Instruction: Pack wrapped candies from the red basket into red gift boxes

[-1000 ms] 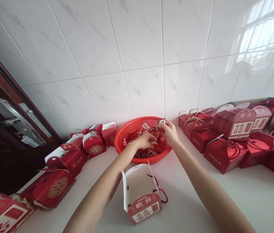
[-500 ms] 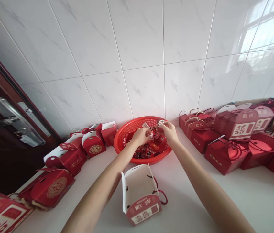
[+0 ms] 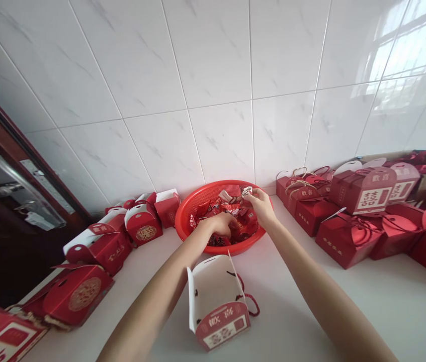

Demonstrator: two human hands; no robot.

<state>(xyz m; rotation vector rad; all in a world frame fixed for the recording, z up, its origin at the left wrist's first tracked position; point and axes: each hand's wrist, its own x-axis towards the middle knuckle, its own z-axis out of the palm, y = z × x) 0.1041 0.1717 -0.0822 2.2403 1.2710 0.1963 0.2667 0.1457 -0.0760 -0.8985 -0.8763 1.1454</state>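
White packet (image 3: 246, 191) between the right-hand fingers (image 3: 258, 195)

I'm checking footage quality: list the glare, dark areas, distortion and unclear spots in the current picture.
Head view: window glare washes out part of the tiled wall at upper right; head view: the door at left is very dark, its edge slanting; head view: the box at lower left looks stretched; head view: the left hand has fingertips hard to make out.
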